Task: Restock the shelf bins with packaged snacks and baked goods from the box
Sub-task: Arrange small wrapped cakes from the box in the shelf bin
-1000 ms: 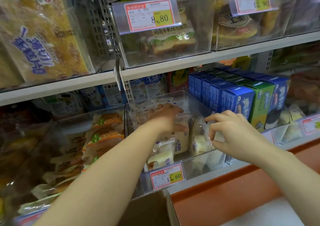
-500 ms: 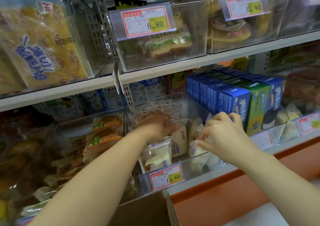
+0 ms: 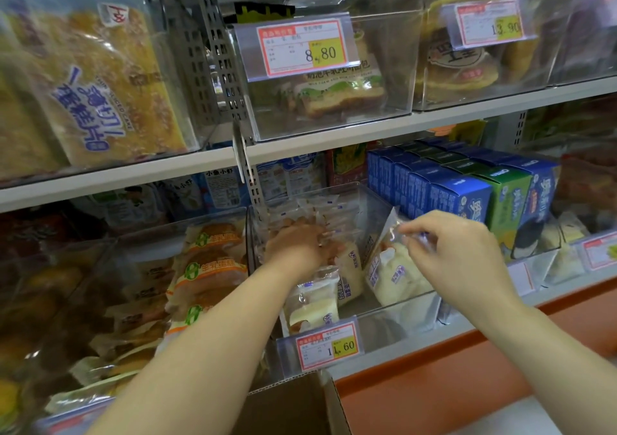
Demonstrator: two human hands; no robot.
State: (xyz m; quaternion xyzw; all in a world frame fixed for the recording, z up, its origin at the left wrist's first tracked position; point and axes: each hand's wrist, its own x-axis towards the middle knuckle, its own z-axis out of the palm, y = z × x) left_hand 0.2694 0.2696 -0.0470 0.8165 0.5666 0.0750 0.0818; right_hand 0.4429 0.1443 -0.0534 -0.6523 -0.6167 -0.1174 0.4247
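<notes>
Left hand (image 3: 300, 244) far inside clear plastic shelf bin (image 3: 375, 205), laid against row of upright wrapped cakes (image 3: 320, 214). I judge it holds them back to keep a gap at right; can't tell if its fingers grip any. Right hand (image 3: 457, 251) pinches top seam of clear-wrapped white cream cake packet (image 3: 394, 277), tilted in bin's near right corner, left of blue biscuit cartons (image 3: 457, 197). Brown cardboard box (image 3: 300, 404) near, below.

Glossy clear plastic bin (image 3: 384, 304) (crinkly shiny wrappers (image 3: 394, 267) inside), matt cardboard box (image 3: 293, 404).
</notes>
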